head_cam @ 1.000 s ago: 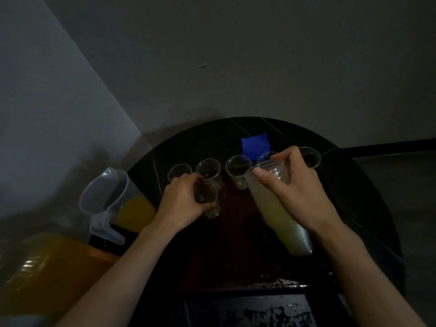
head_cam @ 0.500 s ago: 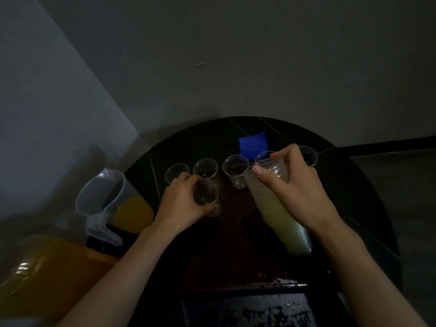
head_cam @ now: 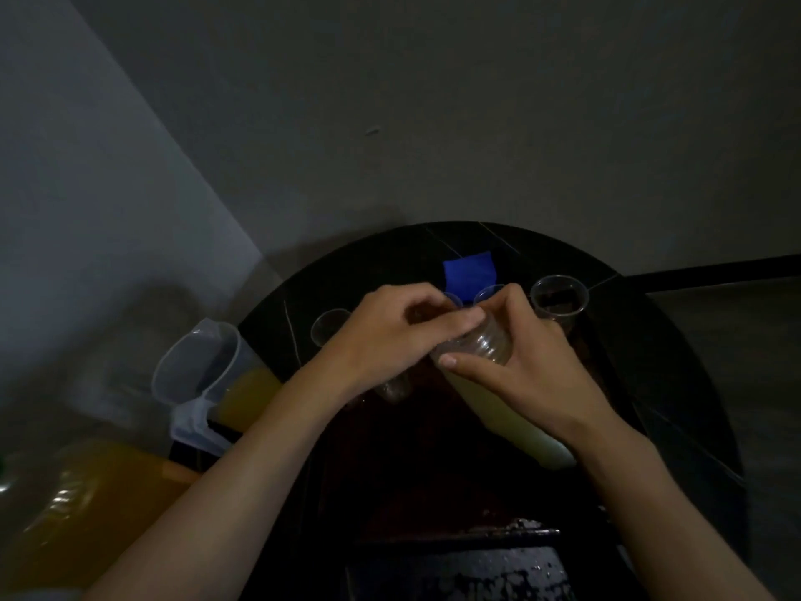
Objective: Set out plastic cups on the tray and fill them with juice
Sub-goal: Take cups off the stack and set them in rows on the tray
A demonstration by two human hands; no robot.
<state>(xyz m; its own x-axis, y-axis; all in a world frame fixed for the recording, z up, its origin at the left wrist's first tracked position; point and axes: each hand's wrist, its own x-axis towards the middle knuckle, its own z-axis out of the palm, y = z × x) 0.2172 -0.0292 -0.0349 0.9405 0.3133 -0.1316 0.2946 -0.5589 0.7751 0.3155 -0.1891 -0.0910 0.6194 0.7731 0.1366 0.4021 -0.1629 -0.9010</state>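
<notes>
Cup-setting is in hand: right hand (head_cam: pixel 533 375) grips the stack of plastic cups (head_cam: pixel 485 345) over the tray (head_cam: pixel 433 453), left hand (head_cam: pixel 381 336) pinches its top rim. Next, one cup must come free and join the row (head_cam: pixel 559 299).

From my remote seat this looks like a dim home corner: plain painted walls (head_cam: pixel 390 101), a round dark table (head_cam: pixel 672 383), a plastic jug (head_cam: pixel 190 362) of orange juice, clear cups (head_cam: pixel 558 296).
</notes>
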